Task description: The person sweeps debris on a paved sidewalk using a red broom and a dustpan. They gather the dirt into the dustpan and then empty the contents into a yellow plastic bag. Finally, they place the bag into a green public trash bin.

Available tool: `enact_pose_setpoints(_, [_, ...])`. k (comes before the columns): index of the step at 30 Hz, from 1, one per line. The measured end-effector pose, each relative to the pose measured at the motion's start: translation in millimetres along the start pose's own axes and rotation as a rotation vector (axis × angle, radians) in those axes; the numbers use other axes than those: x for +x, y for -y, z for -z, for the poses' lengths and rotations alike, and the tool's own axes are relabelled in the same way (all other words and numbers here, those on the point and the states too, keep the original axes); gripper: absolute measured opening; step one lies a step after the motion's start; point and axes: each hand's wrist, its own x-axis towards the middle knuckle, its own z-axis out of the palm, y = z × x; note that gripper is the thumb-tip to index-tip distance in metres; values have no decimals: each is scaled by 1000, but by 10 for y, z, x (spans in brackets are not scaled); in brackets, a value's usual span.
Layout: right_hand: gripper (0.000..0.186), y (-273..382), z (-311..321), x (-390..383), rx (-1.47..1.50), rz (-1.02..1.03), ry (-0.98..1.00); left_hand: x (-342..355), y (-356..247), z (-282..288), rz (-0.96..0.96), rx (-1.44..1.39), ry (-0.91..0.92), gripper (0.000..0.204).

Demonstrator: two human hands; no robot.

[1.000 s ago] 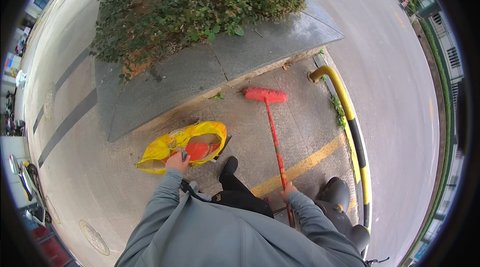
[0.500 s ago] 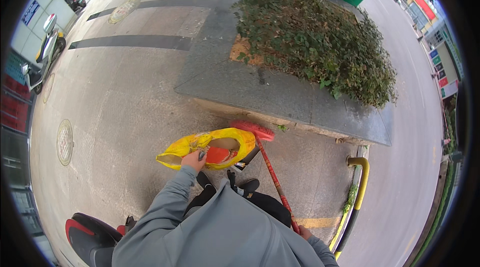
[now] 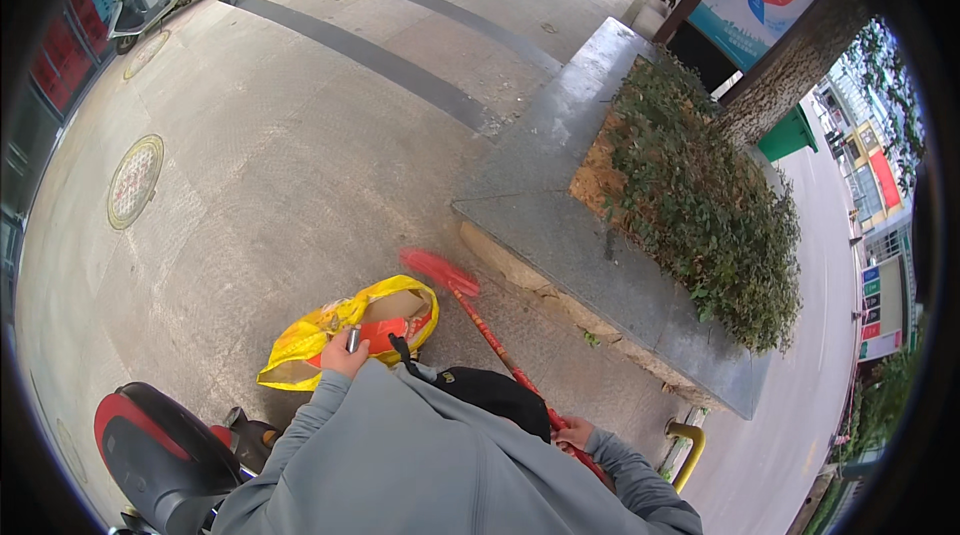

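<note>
Now we are holding two tools at once on the grey paved ground (image 3: 260, 185). Our left hand (image 3: 343, 355) is clenched around a short metal handle (image 3: 353, 339) at the rim of the yellow plastic dustpan-like bag holder with a red inside (image 3: 350, 335), which is lying on the pavement just in front of us. Our right hand (image 3: 575, 432) is closed around the thin red stick of the long red broom (image 3: 480, 320). The red bristle head (image 3: 438, 271) of this broom is resting on the ground just beside the far edge of the yellow holder and near the low stone border of the planter (image 3: 560, 235).

To do this step well, we are judging that the mouth of the yellow holder should be staying flat and low on the pavement, so that nothing is slipping under it. The broom should be making short strokes toward the opening, with light pressure, because a long stroke could be pushing the holder away. The stone corner is close, so we should be keeping the bristles clear of it. A red and black scooter (image 3: 160, 445) is standing at our left.
</note>
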Motion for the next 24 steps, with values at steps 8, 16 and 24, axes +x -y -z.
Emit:
enact_pose_setpoints(8, [17,1829,-270,1188,-280,152,-22,549,706,860,280,-76,-317,15])
enact_pose_setpoints(16, [25,2815,-206,2055,-463,233,-354,1584,1219,1610,323,-194,-618,17])
enact_pose_setpoints(24, [25,3690,22,2960,-465,219,-605,2818,1647,2071,506,-10,-713,26])
